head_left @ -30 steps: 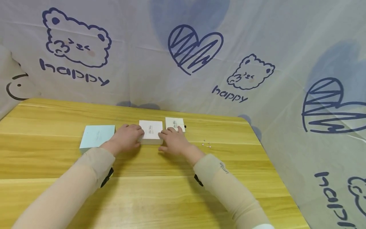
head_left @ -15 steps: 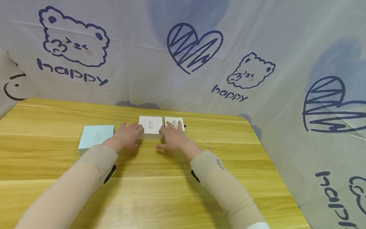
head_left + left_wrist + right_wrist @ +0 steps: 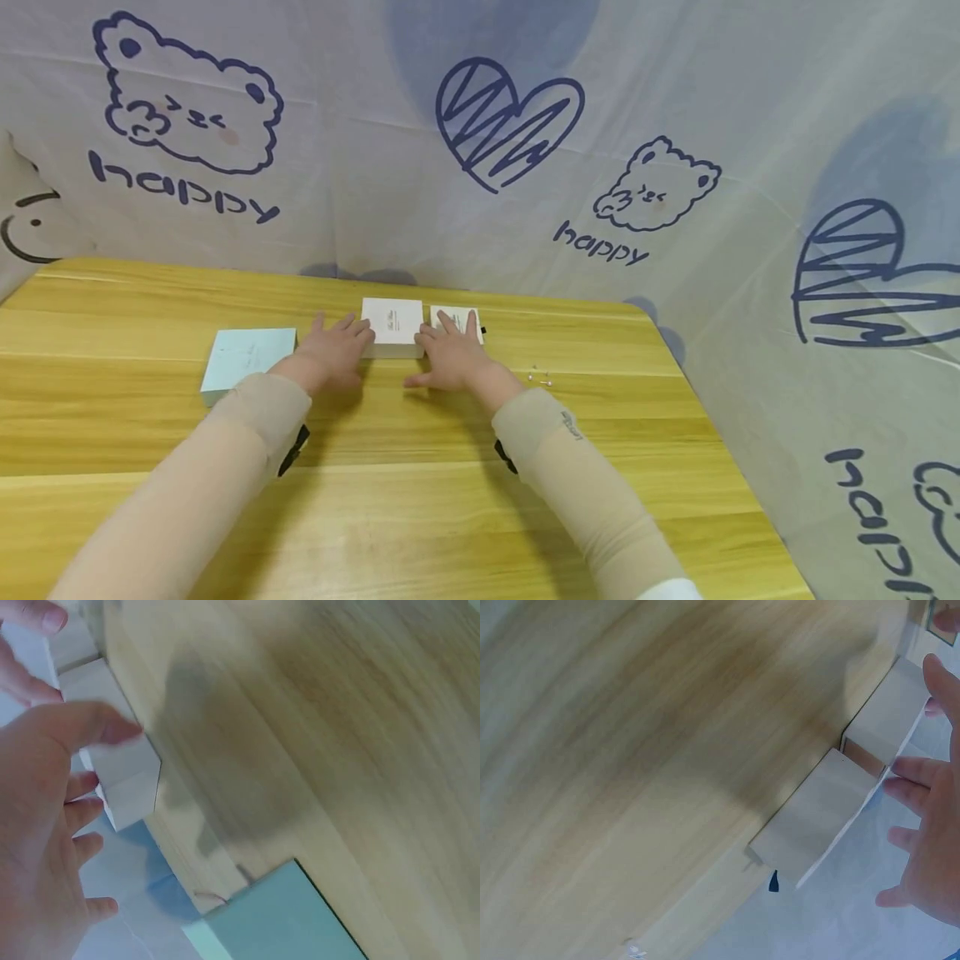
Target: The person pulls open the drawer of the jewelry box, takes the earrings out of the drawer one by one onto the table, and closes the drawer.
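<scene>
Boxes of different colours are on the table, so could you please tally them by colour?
White: 2 (larger box, smaller box)
Pale blue: 1 (flat box)
Total: 3

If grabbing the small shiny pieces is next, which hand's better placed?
Right, most likely. The right hand is nearer the small shiny pieces, which lie to its right. The left hand is on the left of the larger white box, so it would likely reach across.
</scene>
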`<state>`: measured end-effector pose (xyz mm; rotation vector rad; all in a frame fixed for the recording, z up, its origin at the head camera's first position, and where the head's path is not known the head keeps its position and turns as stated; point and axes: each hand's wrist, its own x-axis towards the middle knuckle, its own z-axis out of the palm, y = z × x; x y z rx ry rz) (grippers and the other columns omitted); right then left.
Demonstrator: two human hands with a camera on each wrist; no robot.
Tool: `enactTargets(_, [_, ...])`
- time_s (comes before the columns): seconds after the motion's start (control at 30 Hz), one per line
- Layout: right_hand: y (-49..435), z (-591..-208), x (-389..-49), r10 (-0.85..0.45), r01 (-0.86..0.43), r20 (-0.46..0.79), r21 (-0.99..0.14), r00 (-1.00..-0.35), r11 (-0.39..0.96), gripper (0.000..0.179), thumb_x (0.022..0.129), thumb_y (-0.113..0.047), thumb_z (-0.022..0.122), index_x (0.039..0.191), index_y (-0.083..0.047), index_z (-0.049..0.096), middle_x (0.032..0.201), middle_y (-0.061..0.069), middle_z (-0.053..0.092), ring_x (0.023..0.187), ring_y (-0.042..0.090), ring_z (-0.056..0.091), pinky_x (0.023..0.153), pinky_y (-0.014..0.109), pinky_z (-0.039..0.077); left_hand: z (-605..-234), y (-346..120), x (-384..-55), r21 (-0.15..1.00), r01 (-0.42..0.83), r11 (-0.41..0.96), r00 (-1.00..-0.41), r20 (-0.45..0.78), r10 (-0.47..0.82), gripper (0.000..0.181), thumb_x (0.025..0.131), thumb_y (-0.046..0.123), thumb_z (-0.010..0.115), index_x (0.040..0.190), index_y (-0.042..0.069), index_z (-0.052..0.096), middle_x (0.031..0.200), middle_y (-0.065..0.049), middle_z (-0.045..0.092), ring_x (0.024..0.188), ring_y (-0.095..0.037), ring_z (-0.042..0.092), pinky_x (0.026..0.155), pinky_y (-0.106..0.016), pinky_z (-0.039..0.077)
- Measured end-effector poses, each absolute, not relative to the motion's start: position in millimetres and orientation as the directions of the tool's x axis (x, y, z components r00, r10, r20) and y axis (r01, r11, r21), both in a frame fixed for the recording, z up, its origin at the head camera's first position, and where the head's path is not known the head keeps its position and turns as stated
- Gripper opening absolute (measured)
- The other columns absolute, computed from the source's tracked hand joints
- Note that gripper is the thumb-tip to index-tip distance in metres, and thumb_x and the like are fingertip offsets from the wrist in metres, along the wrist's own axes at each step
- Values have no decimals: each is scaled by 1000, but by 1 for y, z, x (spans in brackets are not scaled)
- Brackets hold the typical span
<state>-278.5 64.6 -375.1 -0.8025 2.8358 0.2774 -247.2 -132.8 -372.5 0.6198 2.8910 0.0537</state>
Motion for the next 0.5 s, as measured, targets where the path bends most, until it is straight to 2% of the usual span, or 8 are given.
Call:
enactTargets(0.1, [70,-375,-278,-509,-526,-164,89,-845,846,84,83,-68,48,149,-22,26,155,-3,25,147,26,8,112,65,2,-368,-143,-246,160,379,911,-893,-193,406,84,82,34,67,145,-3,26,152,-24,22,141,-43,17,109,-68,8])
enactTargets(0.2, [78,-374,-277,-528,-532,-84,34,-845,846,79,85,-64,50,147,-20,30,153,-2,31,146,26,12,113,63,3,-361,-160,-244,221,347,911,-895,-213,393,96,78,45,69,146,-5,22,152,-26,20,140,-45,17,107,-71,8])
enactTargets(0.33, [88,-373,-277,-553,-553,-6,-1,-833,833,71,86,-60,53,141,-16,41,148,1,39,145,26,18,115,60,4,-352,-188,-240,245,311,918,-903,-226,366,108,70,54,73,144,-7,23,148,-30,24,136,-49,21,103,-74,10])
enactTargets(0.5, [98,-371,-277,-548,-547,51,22,-835,837,63,86,-58,54,134,-16,51,143,1,46,143,25,23,115,58,9,-347,-220,-236,203,246,948,-916,-272,296,118,61,55,79,141,-13,24,144,-37,26,131,-54,25,99,-77,11])
